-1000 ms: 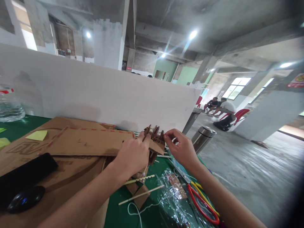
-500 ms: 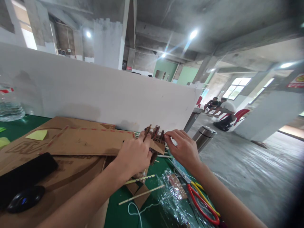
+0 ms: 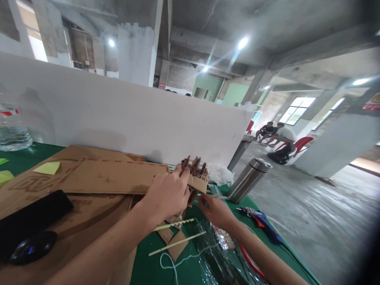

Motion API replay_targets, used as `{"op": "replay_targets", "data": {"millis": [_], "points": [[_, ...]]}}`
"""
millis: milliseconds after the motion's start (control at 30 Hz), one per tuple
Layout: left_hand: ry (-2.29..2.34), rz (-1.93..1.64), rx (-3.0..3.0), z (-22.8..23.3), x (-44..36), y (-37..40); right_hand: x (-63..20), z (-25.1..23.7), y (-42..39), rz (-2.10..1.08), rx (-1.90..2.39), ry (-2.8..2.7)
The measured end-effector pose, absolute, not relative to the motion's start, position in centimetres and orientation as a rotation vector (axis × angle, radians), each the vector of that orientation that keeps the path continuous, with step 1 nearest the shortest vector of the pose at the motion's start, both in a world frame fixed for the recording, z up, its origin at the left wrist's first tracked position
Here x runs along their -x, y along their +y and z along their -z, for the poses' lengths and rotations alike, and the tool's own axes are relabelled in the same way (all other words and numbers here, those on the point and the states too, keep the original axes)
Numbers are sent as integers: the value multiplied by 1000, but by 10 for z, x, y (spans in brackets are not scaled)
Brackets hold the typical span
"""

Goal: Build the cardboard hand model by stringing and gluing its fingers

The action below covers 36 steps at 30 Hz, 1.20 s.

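Note:
My left hand (image 3: 168,194) grips a small brown cardboard model (image 3: 196,176) with upright ribs on top, held just above the green table (image 3: 154,269). My right hand (image 3: 215,209) is lower and to the right of the model, close to the table, its fingers curled near a thin stick; I cannot tell whether it holds anything. Crinkled clear plastic wrap (image 3: 219,253) lies under my right forearm. Two thin sticks (image 3: 175,242) lie on cardboard scraps below my left hand.
Flat cardboard sheets (image 3: 97,176) cover the table's left. A black phone (image 3: 29,215) and a mouse (image 3: 32,247) lie at the near left. A steel flask (image 3: 247,180), a blue glue gun (image 3: 261,221) and white shreds (image 3: 218,174) are at the right. A white partition (image 3: 118,114) stands behind. People sit far off.
My right hand has let go of the model's top and dropped down toward the table. The flask, glue gun and white shreds are now uncovered. My left hand keeps its hold.

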<state>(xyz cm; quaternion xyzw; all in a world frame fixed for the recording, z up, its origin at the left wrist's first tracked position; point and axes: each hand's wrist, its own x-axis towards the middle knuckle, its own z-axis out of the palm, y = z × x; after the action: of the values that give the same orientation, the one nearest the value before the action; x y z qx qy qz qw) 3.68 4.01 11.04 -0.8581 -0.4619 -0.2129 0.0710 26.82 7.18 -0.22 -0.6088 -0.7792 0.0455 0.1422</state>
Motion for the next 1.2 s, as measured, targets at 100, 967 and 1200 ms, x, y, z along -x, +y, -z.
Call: {"op": "replay_targets", "data": {"millis": [100, 967, 1200], "points": [[-1381, 637, 2574, -111, -37, 40, -259, 16, 67, -203, 1816, -2336], [-1550, 732, 2685, -108, -28, 50, -268, 18, 82, -151, 1842, -2484], [-1553, 682, 2685, -111, -28, 48, -267, 14, 79, -139, 1847, -2493]]}}
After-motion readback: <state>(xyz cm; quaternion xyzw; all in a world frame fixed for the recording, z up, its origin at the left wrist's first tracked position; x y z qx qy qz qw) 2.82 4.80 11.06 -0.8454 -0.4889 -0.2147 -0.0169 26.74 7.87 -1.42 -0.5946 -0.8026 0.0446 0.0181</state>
